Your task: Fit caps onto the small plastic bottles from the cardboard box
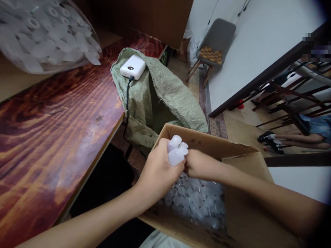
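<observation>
My left hand (157, 168) is closed around several translucent white plastic pieces (177, 155), whose rounded and cut ends stick up from its grip. Right beside them is my right hand (198, 164), its fingers curled in against the left hand and the pieces. What those right fingers hold, if anything, is hidden. Both hands are over an open cardboard box (245, 193). Inside the box lies a heap of small translucent plastic pieces (199, 203).
On the left stands a wooden table (64, 137) with a clear bag of white plastic tubes (46, 38). A green woven sack (176, 93) hangs by its corner, with a white power bank (133, 67) and black cable (127, 100) on it. Behind are a grey chair (217, 41) and a seated person's legs (297, 139).
</observation>
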The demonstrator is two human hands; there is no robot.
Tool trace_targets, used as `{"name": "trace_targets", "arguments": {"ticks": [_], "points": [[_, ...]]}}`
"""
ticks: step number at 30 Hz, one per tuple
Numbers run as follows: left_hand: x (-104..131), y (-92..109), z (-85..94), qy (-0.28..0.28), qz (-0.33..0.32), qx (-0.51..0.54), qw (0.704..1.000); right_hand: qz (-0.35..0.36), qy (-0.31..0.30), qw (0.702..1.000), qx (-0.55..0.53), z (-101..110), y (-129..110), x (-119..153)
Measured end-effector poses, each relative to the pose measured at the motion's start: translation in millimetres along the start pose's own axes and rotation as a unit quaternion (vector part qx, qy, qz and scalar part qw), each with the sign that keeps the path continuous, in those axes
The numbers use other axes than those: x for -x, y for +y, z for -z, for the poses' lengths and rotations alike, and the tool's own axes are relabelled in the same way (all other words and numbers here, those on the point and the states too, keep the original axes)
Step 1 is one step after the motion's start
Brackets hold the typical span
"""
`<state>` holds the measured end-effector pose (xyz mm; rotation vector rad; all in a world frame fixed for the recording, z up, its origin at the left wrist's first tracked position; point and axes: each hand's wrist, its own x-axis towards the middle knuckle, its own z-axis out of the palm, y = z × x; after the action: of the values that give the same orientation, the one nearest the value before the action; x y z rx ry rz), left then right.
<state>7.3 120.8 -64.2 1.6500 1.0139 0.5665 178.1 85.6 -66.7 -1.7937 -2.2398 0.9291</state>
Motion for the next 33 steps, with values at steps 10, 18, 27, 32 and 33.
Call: {"name": "trace_targets", "arguments": {"ticks": [10,18,27,32,33], "points": [[-1,-7,-1.3,-0.029,0.008,-0.049,0.998,0.049,0.07,0.986,-0.144,69,-27,22],[0,-6,-2.1,-0.053,0.009,-0.045,0.998,0.103,0.098,0.988,-0.059,64,-31,29],[1,-6,-0.5,-0.069,-0.015,-0.094,0.993,0.046,0.063,0.997,0.017,67,-30,26],[1,-6,-0.3,-0.067,-0.012,-0.09,0.994,0.078,0.021,0.996,-0.028,67,-27,29],[0,-6,-0.3,-0.069,-0.009,-0.089,0.994,0.083,0.018,0.996,-0.021,67,-27,29]]}}
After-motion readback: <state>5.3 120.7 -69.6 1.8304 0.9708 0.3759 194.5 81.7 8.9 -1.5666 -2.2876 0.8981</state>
